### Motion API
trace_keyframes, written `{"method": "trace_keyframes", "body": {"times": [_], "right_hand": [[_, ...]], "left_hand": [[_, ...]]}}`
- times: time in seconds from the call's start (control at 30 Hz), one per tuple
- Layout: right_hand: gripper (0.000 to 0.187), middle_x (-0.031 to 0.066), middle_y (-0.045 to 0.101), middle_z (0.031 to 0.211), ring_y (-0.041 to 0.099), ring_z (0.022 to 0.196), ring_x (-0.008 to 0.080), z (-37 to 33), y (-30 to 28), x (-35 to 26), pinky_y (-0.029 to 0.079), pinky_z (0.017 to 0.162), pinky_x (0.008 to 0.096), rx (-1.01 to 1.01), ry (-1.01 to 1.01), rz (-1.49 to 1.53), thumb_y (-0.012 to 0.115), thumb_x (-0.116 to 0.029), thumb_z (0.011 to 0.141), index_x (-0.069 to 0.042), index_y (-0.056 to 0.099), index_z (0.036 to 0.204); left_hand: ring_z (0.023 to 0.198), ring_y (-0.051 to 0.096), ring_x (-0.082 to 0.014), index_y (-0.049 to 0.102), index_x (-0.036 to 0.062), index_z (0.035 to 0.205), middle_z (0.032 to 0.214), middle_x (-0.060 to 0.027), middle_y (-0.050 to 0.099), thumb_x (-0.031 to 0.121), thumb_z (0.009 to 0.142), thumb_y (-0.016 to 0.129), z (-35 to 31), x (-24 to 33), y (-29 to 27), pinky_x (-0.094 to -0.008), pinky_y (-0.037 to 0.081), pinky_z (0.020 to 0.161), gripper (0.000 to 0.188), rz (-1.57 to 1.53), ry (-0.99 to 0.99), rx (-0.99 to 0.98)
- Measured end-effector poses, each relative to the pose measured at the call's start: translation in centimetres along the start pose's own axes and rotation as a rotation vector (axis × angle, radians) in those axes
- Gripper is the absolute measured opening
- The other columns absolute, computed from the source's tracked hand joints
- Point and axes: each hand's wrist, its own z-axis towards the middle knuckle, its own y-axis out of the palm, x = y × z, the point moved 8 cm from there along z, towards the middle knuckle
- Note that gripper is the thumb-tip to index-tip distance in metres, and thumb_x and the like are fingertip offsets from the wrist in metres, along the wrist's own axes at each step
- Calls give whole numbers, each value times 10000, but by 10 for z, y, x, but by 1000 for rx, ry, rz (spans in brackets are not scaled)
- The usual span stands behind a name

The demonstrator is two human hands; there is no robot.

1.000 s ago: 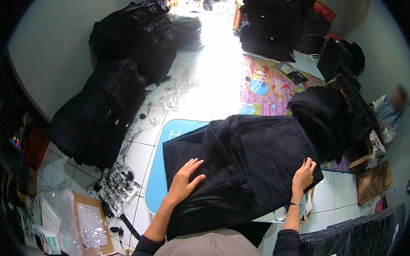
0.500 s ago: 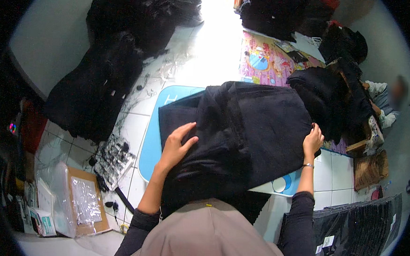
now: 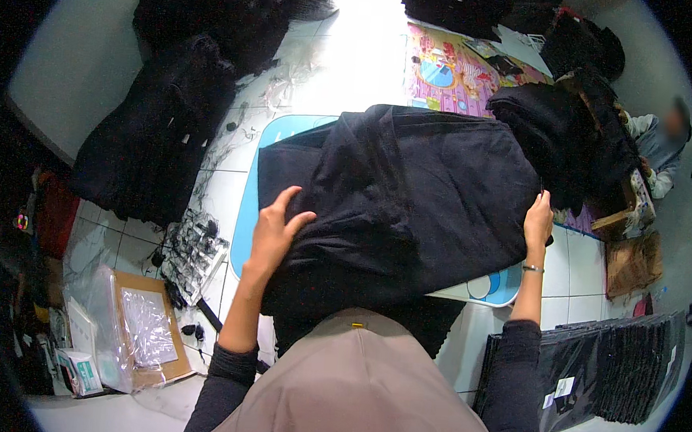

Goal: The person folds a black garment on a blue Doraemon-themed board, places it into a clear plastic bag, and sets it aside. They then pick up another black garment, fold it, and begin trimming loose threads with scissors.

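A large piece of black fabric point(image 3: 442, 198), folded in layers and wrinkled at its middle, lies over a low light-blue table point(image 3: 243, 233). My left hand point(image 3: 272, 234) is open at the fabric's left side, its thumb and forefinger spread apart over the cloth. At the far right edge, my right hand point(image 3: 538, 221) is closed with its fingertips pinching the border of the fabric. What lies under those fingers is partly hidden. The near part of the cloth hangs over the table's front edge towards my lap.
Heaps of black cloth point(image 3: 153, 133) stand at the left, with more black cloth point(image 3: 541, 133) at the right. Packed black pieces point(image 3: 581, 381) stand at lower right, a cardboard piece in plastic point(image 3: 149, 331) at lower left. Another person point(image 3: 659, 152) sits at far right. Thread scraps litter the tiles.
My left hand has shifted left across the fabric, still spread. My right hand keeps its pinch at the right edge, slightly farther right. The whole view has tilted a little.
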Motion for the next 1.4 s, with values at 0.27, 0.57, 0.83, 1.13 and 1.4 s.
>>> {"method": "trace_keyframes", "body": {"times": [0.27,0.57,0.83,1.13,1.4], "right_hand": [[224,187,628,959,609,891,378,-74,-39,-28,482,777,470,101,-144,-48,477,-174,968,-35,567,1118],[259,186,590,945,551,925,369,-12,5,-62,443,798,464,34,-261,44,461,-233,981,-4,558,908],[408,224,640,733,627,682,424,-1,15,-85,477,566,501,28,-74,3,521,-418,947,-11,531,928],[281,98,709,856,638,739,140,6,-34,-91,503,668,291,-273,-46,471,725,-204,842,43,651,955],[254,69,664,785,560,710,109,-61,-89,-56,467,663,285,-355,68,603,658,-195,898,46,649,978]], "left_hand": [[994,632,-381,605,48,1195,1056,-242,653,326,834,692,20,-39,-31,-417,486,848,463,213,-86,-46],[1000,618,-395,484,-36,1281,1071,-274,620,612,737,686,51,-13,11,-451,483,841,870,393,-110,-103],[939,661,-395,603,-74,1131,959,-293,662,557,742,722,57,-29,4,-439,506,802,751,220,-278,-13],[809,611,-117,622,-55,1058,941,-59,678,156,881,677,59,-21,-15,-258,494,737,282,-431,-396,-185],[857,598,-154,597,-94,1104,979,-92,662,269,899,660,-43,-30,-70,-280,471,822,422,-462,-693,-243]]}}
